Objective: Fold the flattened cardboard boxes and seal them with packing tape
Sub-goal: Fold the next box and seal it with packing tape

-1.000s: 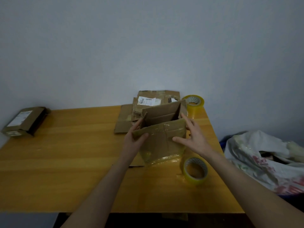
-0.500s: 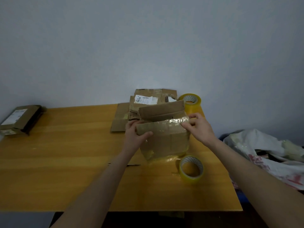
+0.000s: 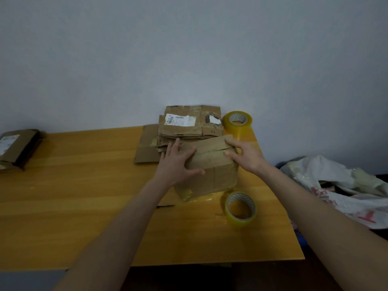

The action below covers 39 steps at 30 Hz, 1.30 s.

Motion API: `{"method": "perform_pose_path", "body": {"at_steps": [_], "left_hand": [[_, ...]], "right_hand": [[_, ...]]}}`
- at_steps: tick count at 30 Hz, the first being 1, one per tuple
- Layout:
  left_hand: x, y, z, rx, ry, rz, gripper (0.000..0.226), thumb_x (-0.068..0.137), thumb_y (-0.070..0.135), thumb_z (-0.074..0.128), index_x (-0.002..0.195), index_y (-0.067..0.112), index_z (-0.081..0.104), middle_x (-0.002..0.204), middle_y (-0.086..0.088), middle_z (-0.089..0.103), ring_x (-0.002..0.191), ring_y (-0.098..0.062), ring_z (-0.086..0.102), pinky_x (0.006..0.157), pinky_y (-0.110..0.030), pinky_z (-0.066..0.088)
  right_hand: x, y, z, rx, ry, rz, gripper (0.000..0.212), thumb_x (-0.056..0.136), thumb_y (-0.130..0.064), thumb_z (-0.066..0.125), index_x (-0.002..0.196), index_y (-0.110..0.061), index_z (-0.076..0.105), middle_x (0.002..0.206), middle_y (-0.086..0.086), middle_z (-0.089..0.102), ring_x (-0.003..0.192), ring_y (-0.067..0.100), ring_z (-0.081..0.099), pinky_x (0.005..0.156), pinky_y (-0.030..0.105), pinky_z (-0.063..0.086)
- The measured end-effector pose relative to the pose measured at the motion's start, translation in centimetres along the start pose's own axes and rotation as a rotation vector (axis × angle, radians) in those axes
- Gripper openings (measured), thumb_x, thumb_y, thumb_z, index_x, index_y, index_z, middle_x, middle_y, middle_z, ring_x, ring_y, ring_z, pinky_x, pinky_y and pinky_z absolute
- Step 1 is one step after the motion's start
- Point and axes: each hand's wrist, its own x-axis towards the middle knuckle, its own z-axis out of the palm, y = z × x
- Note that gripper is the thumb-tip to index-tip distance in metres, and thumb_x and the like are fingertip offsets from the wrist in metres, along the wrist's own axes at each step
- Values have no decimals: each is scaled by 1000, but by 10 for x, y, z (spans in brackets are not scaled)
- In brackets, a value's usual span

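A small brown cardboard box (image 3: 212,175) stands on the wooden table (image 3: 84,196), its top flaps folded down and nearly meeting. My left hand (image 3: 178,162) lies spread on the box's left top corner, thumb on the front face. My right hand (image 3: 243,154) presses the right side of the top flaps with fingers extended. A yellow tape roll (image 3: 240,208) lies just in front of the box to the right. A second tape roll (image 3: 237,121) stands at the back. A stack of flattened boxes (image 3: 189,127) lies behind the box against the wall.
A folded box (image 3: 14,148) with a white label sits at the table's far left. A white printed plastic bag (image 3: 340,185) lies off the table's right edge. A thin dark object (image 3: 165,206) lies on the table beside my left forearm.
The raised flaps have been pushed down flat on top of the box. Both hands moved from the box's sides onto its top.
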Motion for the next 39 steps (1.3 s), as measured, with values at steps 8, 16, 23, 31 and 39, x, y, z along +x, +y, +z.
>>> {"method": "perform_pose_path", "body": {"at_steps": [8, 16, 23, 31, 39], "left_hand": [[-7, -1, 4, -338, 75, -107, 105, 68, 48, 80, 151, 27, 19, 160, -6, -5, 146, -29, 9, 115, -45, 22], [-6, -7, 1, -229, 62, -83, 107, 68, 51, 79, 150, 26, 14, 156, -7, -6, 141, -33, 20, 112, -44, 28], [-3, -7, 2, 40, 76, -102, 107, 67, 75, 61, 152, 30, 12, 158, -11, -6, 145, -34, 1, 117, -48, 10], [-12, 7, 10, 348, 17, 141, 63, 97, 57, 24, 152, 35, 0, 161, -4, -7, 148, -25, -7, 118, -40, -1], [-10, 2, 14, 391, 66, 150, 58, 99, 53, 20, 151, 37, -1, 161, -1, -3, 148, -23, -2, 120, -43, 1]], "right_hand": [[-13, -2, 7, -59, -99, -1, 107, 71, -44, 80, 154, -21, 16, 152, 6, 35, 135, 26, 37, 105, 36, 37], [-28, -20, 22, -257, -84, 5, 85, 89, -64, 45, 155, -23, 11, 159, 10, 16, 139, 32, 32, 110, 48, 34], [-31, -23, 18, -322, -101, 6, 88, 86, -66, 49, 154, -23, 13, 162, 5, -10, 143, 34, 23, 112, 47, 31], [-29, -22, 23, -365, -44, 16, 79, 88, -66, 45, 153, -26, 20, 163, 0, -3, 141, 32, 30, 109, 45, 33], [-59, 15, 23, 272, 224, 170, 47, 93, -58, 43, 114, -18, 53, 112, 1, 61, 102, 27, 64, 89, 50, 50]]}}
